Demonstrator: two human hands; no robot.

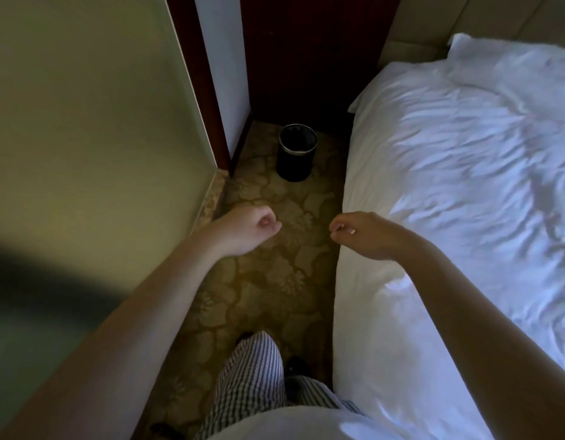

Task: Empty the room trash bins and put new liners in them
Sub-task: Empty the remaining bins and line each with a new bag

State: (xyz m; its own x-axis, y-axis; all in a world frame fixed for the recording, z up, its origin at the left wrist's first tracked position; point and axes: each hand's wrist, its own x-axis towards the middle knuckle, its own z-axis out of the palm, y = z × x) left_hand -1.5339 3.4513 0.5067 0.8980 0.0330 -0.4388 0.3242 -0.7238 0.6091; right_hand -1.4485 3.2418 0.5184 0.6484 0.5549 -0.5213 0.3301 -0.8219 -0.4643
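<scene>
Trash bin (pixel 296 152), black and round with a metal rim, stands upright on the patterned carpet (pixel 275 281), just left of the head end of the white bed (pixel 449 185) and in front of dark wood panelling (pixel 306 58). Nearer along the bed's side, the left hand (pixel 248 230) hovers over the carpet and the right hand (pixel 360 235) over the bed's edge. Both have their fingers curled in and hold nothing

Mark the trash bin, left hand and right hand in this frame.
trash bin (pixel 295 166): head view, on its dark side wall below the rim.
left hand (pixel 244 230): head view, on the back of the hand.
right hand (pixel 368 235): head view, on the back of the hand.
</scene>
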